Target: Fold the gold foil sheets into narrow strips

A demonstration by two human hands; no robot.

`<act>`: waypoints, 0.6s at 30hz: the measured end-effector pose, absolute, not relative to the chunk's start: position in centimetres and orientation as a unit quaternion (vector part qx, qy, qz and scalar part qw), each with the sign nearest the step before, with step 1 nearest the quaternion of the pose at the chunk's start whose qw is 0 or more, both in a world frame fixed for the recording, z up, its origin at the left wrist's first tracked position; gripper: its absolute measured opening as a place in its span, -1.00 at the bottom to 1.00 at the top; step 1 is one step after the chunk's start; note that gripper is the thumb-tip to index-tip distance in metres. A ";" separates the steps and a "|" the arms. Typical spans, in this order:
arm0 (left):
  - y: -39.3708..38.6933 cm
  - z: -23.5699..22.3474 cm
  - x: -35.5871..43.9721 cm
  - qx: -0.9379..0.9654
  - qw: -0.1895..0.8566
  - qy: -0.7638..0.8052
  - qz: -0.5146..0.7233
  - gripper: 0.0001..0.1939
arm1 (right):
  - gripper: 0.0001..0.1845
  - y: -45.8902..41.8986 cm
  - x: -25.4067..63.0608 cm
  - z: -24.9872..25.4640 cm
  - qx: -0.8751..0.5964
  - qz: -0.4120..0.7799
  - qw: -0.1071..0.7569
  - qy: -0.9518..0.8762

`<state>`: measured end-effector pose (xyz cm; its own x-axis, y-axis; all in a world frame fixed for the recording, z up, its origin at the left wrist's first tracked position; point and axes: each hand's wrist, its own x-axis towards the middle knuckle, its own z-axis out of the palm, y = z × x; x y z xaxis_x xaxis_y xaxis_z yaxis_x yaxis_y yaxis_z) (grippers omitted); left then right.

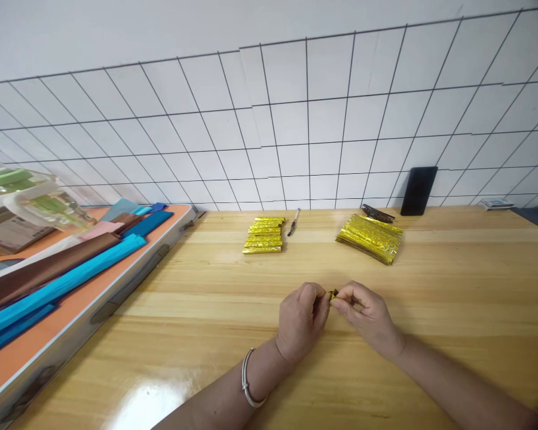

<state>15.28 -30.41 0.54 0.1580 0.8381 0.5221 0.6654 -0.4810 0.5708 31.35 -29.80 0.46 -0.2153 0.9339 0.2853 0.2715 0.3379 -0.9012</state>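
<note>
A small piece of gold foil (333, 294) is pinched between my two hands above the middle of the wooden table (197, 334). My left hand (302, 319) is closed on one end of it, with most of the foil hidden by the fingers. On the other end, the thumb and fingertips of my right hand (367, 316) press together. Beyond the hands at the right lies a flat stack of gold foil strips (371, 237). Further left, several folded gold foil strips (263, 235) lie in a loose row.
A pen (294, 222) lies beside the folded strips. Behind the stack are a dark clip-like item (378, 214) and a black phone-like slab (419, 191) leaning on the tiled wall. At left, an orange-topped surface (130, 263) holds rolled coloured paper (67, 283) and a green-lidded bottle (9, 179).
</note>
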 end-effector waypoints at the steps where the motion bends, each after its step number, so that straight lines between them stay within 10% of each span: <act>1: -30.5 0.6 15.3 0.753 0.108 0.499 0.416 -0.91 | -0.80 -29.8 31.3 0.4 -0.441 0.368 0.449 -0.684; 18: -30.5 0.5 15.6 0.784 0.111 0.446 0.418 -0.95 | -0.78 -29.8 30.9 0.1 -0.483 0.359 0.474 -0.643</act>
